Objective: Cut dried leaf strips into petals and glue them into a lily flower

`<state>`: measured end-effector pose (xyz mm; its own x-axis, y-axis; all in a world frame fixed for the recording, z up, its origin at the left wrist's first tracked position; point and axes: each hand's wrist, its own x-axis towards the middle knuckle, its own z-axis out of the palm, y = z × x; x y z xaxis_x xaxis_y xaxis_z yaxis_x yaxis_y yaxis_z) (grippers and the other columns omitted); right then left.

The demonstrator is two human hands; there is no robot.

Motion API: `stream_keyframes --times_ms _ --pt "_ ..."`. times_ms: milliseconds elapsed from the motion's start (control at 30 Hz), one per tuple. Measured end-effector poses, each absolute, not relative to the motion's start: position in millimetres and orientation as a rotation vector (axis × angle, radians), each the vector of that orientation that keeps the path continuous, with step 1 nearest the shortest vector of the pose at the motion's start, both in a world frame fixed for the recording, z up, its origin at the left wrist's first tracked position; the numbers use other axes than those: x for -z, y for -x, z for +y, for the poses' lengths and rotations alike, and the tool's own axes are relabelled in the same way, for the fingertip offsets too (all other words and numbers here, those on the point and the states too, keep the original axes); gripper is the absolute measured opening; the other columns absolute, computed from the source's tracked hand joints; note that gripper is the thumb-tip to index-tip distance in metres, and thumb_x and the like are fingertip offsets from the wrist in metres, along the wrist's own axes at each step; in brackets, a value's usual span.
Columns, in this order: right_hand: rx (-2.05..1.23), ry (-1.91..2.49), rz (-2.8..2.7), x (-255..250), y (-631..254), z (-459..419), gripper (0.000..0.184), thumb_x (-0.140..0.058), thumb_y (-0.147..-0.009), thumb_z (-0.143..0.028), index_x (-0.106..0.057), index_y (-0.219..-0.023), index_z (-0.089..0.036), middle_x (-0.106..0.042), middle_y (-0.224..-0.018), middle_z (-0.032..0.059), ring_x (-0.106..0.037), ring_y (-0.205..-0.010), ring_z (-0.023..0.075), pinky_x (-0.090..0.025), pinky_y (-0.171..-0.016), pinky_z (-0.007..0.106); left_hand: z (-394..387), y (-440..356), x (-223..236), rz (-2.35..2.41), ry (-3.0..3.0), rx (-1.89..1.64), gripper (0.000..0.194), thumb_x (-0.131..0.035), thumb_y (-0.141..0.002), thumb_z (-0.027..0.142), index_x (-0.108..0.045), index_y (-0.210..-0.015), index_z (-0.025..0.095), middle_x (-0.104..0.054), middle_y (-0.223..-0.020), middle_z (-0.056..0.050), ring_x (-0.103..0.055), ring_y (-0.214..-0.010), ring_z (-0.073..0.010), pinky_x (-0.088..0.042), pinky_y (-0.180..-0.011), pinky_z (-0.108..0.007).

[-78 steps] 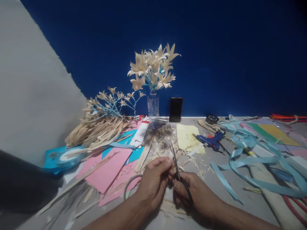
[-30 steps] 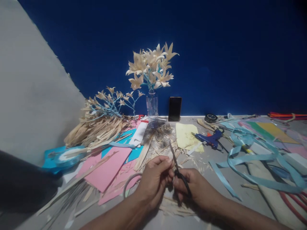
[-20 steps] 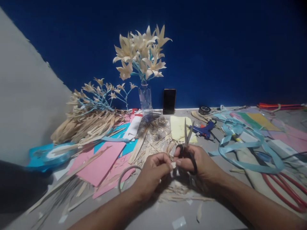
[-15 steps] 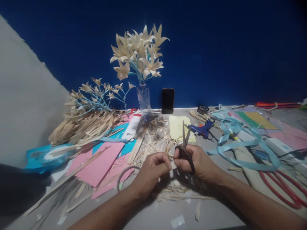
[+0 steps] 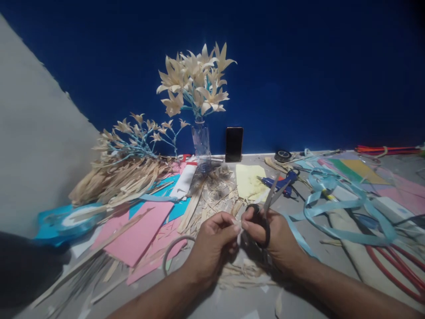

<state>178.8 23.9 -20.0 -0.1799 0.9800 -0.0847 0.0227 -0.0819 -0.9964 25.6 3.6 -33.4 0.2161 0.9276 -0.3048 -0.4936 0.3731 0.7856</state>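
My left hand [image 5: 212, 243] is closed in a pinch on a small pale piece [image 5: 239, 225], perhaps a strip of dried husk, mostly hidden by the fingers. Its fingertips nearly meet those of my right hand [image 5: 282, 235], whose thumb and index finger reach the same piece. Black-handled scissors [image 5: 269, 199] hang in my right hand with the blades pointing up and slightly apart. Dried husk scraps [image 5: 245, 270] lie on the table under both hands.
Husk flowers [image 5: 195, 84] stand in a clear bottle [image 5: 201, 144] near a phone [image 5: 234, 145]. A blue glue gun [image 5: 282, 182] and light-blue ribbon [image 5: 352, 239] are at right. Pink sheets [image 5: 142, 228], a husk bundle [image 5: 113, 177] and a ribbon roll [image 5: 78, 217] lie at left.
My fingertips have come together at the pale piece. The scissors have tilted to the right in my right hand. The whole view has shifted slightly downward.
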Motion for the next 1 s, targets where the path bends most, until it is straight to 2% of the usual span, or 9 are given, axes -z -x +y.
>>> stream_keyframes --times_ms 167,367,467,800,1000 --pt "-1.719 1.093 -1.427 22.5 -180.6 24.8 0.044 -0.084 -0.066 -0.052 -0.06 -0.076 -0.016 -0.06 -0.069 0.0005 -0.051 -0.062 0.0131 -0.04 -0.056 0.024 9.5 -17.4 27.6 0.92 -0.612 -1.15 0.027 -0.083 -0.068 0.027 -0.058 -0.074 0.018 -0.057 -0.055 0.003 -0.045 -0.047 -0.0075 -0.033 -0.048 -0.02" --pt "-1.945 1.008 -1.645 28.2 -184.4 23.2 0.05 -0.074 -0.075 -0.061 -0.048 -0.066 -0.019 -0.043 -0.056 -0.0048 -0.034 -0.05 0.0075 -0.027 -0.045 0.021 12.3 -11.6 25.0 0.921 -0.587 -1.191 0.022 -0.08 -0.067 0.023 -0.058 -0.071 0.018 -0.061 -0.054 0.001 -0.051 -0.047 -0.0095 -0.037 -0.049 -0.02" --pt "-1.981 0.989 -1.643 31.0 -184.3 21.3 0.049 -0.074 -0.076 -0.057 -0.046 -0.062 -0.019 -0.04 -0.051 -0.006 -0.033 -0.046 0.0067 -0.026 -0.043 0.02 12.7 -11.2 25.6 0.935 -0.586 -1.22 0.022 -0.079 -0.067 0.022 -0.057 -0.069 0.018 -0.061 -0.053 0.001 -0.051 -0.047 -0.0095 -0.038 -0.049 -0.02" --pt "-1.946 1.093 -1.711 30.8 -184.7 22.5 0.034 -0.068 -0.078 -0.04 -0.05 -0.058 -0.019 -0.049 -0.049 -0.0034 -0.042 -0.044 0.0083 -0.028 -0.041 0.019 12.9 -10.8 26.1 0.969 -0.624 -1.241 0.021 -0.077 -0.069 0.022 -0.056 -0.069 0.019 -0.061 -0.052 0.001 -0.049 -0.046 -0.0092 -0.038 -0.047 -0.02" --pt "-1.944 1.195 -1.721 34.2 -184.3 24.3 0.028 -0.064 -0.075 -0.029 -0.052 -0.052 -0.017 -0.052 -0.044 -0.0034 -0.041 -0.039 0.0063 -0.025 -0.038 0.017 13.8 -11.0 23.9 0.983 -0.622 -1.254 0.022 -0.078 -0.067 0.022 -0.056 -0.068 0.018 -0.059 -0.052 0.002 -0.05 -0.047 -0.009 -0.039 -0.048 -0.019"
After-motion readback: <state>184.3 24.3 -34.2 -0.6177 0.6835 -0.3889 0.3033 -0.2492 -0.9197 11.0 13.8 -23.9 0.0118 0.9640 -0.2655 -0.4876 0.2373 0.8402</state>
